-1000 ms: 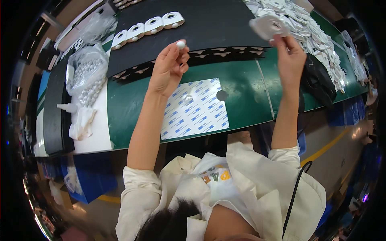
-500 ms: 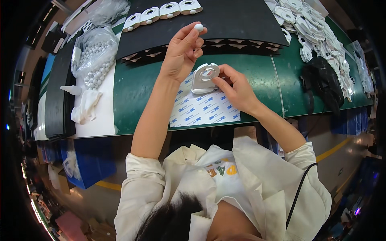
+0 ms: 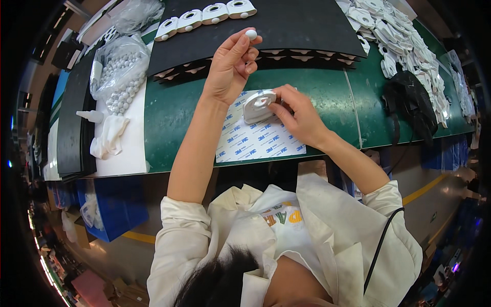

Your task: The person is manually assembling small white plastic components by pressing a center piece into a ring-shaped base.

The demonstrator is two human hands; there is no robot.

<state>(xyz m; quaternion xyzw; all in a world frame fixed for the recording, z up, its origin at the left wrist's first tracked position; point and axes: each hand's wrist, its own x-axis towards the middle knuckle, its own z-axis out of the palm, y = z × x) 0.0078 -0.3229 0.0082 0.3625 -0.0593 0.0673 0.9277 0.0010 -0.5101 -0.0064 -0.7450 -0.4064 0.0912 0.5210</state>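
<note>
Raised over the edge of the black board, my left hand (image 3: 231,64) pinches a small white ball (image 3: 251,35) between thumb and fingertips. My right hand (image 3: 299,115) grips a white plastic part (image 3: 258,106) with a round ring opening, thumb and fingers on its right side. This part leans low over a white sheet printed in blue (image 3: 261,143), which lies on the green tabletop. From this angle I cannot tell whether the part touches the sheet.
A stack of black boards (image 3: 296,30) at the back carries several similar white parts (image 3: 215,13) in a row. To the left are a clear bag of white balls (image 3: 120,71), a dropper bottle (image 3: 90,115) and a white cloth (image 3: 109,135). White parts (image 3: 404,46) and a black mesh bag (image 3: 410,102) occupy the right.
The white part in my right hand has tipped lower and flatter toward the sheet. My left hand with the ball has barely moved.
</note>
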